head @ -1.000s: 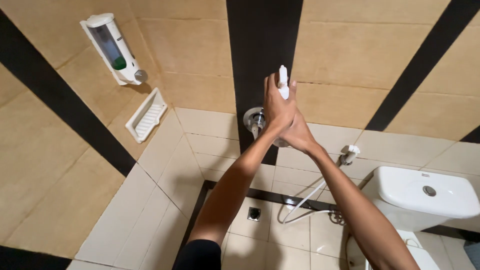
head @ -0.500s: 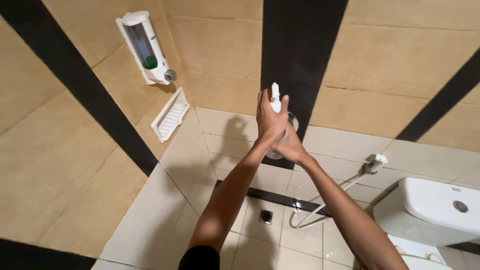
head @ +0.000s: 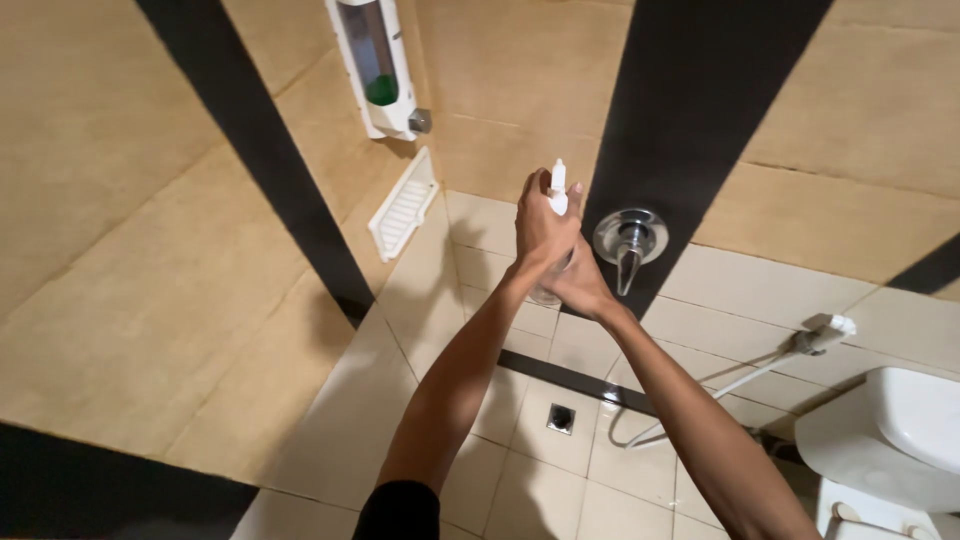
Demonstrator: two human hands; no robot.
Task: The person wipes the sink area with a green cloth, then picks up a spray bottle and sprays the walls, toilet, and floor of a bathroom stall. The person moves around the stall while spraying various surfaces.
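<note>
Both of my hands hold a small clear spray bottle [head: 558, 192] with a white nozzle out in front of me. My left hand [head: 541, 228] wraps around the upper part of the bottle. My right hand [head: 583, 288] cups it from below and behind. The bottle's body is mostly hidden by my fingers; only the white top and a bit of the clear base show. A chrome tap [head: 629, 242] is fixed to the black wall stripe just right of my hands, apart from them.
A white wall soap dispenser [head: 376, 66] with green liquid hangs upper left, above a white soap tray [head: 403, 204]. A white toilet [head: 895, 432] and a hand sprayer with hose [head: 822, 334] sit at the right. A floor drain [head: 561, 418] lies below my arms.
My hands and the bottle have drifted left, off the tap, which now shows uncovered to their right. The view has tilted, so the dispenser and toilet appear shifted right.
</note>
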